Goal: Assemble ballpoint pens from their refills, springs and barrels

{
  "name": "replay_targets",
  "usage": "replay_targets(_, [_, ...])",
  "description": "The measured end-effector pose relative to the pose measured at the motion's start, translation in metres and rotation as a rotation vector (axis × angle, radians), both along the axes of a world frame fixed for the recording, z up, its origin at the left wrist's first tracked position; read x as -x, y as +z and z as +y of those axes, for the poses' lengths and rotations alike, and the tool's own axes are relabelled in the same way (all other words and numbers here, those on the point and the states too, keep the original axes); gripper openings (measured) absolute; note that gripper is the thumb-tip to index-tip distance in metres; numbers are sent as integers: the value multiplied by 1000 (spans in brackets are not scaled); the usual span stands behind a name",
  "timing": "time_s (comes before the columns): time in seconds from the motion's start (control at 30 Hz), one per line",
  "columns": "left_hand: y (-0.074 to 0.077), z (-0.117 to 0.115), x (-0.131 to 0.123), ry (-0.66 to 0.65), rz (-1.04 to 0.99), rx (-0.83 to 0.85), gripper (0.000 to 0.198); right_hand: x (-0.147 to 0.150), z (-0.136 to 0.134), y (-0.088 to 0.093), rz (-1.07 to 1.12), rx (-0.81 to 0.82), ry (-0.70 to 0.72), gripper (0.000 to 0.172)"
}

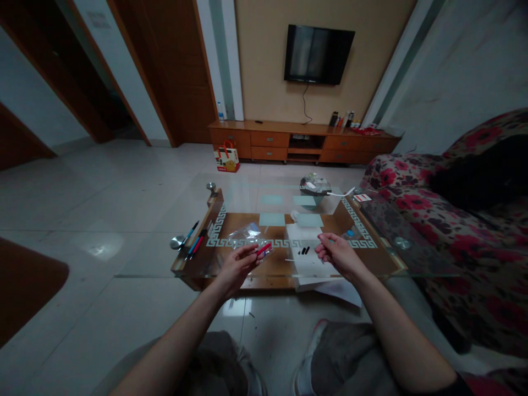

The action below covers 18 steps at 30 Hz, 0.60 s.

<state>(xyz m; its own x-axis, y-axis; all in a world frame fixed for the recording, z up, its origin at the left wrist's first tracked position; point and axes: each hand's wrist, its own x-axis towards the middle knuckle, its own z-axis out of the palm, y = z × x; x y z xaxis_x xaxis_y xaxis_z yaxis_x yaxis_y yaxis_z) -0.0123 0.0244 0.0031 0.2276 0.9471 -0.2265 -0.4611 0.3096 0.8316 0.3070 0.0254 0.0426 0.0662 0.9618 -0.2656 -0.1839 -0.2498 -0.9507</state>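
My left hand (243, 264) is closed over the glass table, thumb and fingers around a short red pen barrel (264, 250). To its right, my right hand (336, 254) hovers with its fingertips pinched together; anything between them is too small to make out. Between the hands lie several small black pen pieces (304, 251), with a thin white stick (295, 260) just below. A clear plastic bag (247, 234) lies behind my left hand. Toward the table's left side rest a blue pen (190, 232) and a red and black pen (197, 243).
The glass table (140, 264) has a wooden lower shelf; a white box (303, 283) shows beneath the glass. A grey bundle (315, 184) sits at the table's far side. A flowered sofa (474, 264) flanks the right, and a TV cabinet (268, 138) stands beyond.
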Motion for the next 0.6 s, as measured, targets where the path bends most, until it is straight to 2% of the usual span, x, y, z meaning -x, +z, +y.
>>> replay_targets(0.1, [7, -2, -1, -17, -113, 84, 36, -22, 13, -13, -220, -45, -32, 29])
replay_targets(0.2, [4, 0, 0, -41, -163, 139, 34, -29, 20, -23, -328, -33, -42, 29])
replay_targets(0.4, [-17, 7, 0, -7, -115, 126, 36, -22, 26, -37, -283, 70, -32, 7])
replay_targets(0.53, [-23, 9, -5, 30, -41, 50, 39, -25, 30, -52, -301, 55, -46, 14])
replay_targets(0.6, [-24, 9, -7, 22, 28, 18, 40, -28, 33, -60, -378, 21, -65, 14])
